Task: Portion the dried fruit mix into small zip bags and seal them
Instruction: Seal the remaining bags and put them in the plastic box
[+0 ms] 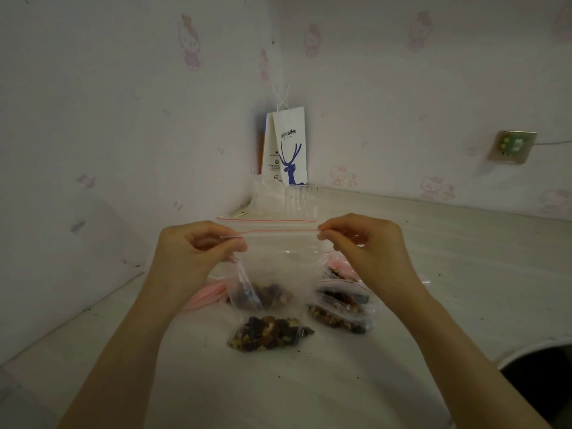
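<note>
1. Nearest, on the pale table (278, 391), a filled zip bag (269, 334) lies flat, below both hands and touching neither. A dark round shape (538, 376) sits at the lower right edge; I cannot tell what it is.
2. Just beyond and to the right, a small stack of filled bags (340, 311) rests beside the right wrist, untouched. Something pink (207, 294) lies on the table behind the left wrist.
3. Above these, the held bag (278, 261) hangs clear of the table between the hands. The left hand (198, 246) pinches its top left corner at the red strip, fingers curled in. The right hand (365, 243) pinches the top right corner the same way. The fruit mix (263, 294) sits in the bag's bottom, well below the fingertips.
4. Risk, as I judge it:
   - I cannot tell whether the strip is pressed closed along its length. A gap in the middle would let pieces spill once the bag is laid down.
   - The left side of the bag is creased, so a fold caught in the strip could stop it sealing.
   - Pulling the corners apart too hard could pop the closure.
5. Farther back lies clear plastic (303, 196), seemingly spare bags. A white paper coffee bag (291, 144) stands in the corner, and a wall socket (512, 147) is to the right.
</note>
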